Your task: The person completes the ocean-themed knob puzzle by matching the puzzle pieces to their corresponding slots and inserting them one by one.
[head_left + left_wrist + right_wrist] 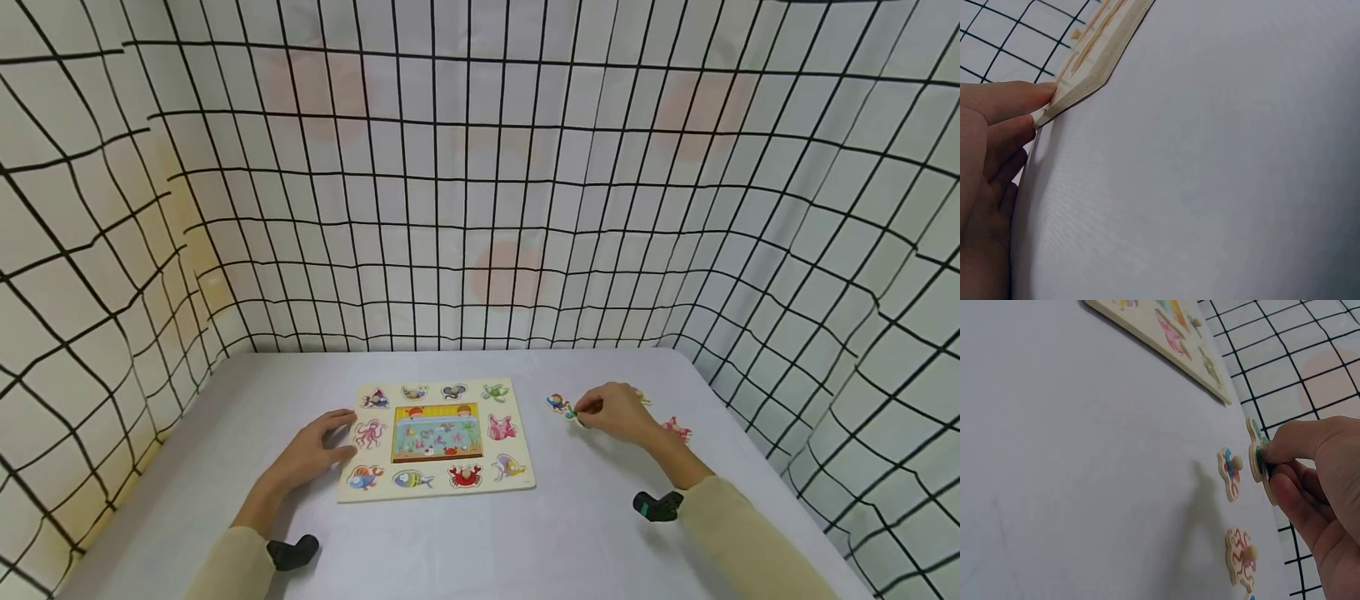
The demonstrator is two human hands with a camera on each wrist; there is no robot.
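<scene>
A pale wooden puzzle board [435,492] with sea-animal pictures lies on the white table. The left hand [309,454] touches its left edge; in the left wrist view the thumb and fingers of that hand [997,131] rest at the board's corner [1094,78]. To the board's right, the right hand [618,412] pinches a green piece [570,412] between thumb and fingers. The right wrist view shows this green piece [1257,453] held above the table by the right hand [1319,475]. Beside it lies a blue and red knobbed piece [1227,472].
A pink patterned piece [1241,559] with a knob lies on the table, near the blue and red one. Another pink piece [677,429] and a yellowish one [642,397] lie by the right hand. Black wire grid panels [465,200] stand behind and at both sides.
</scene>
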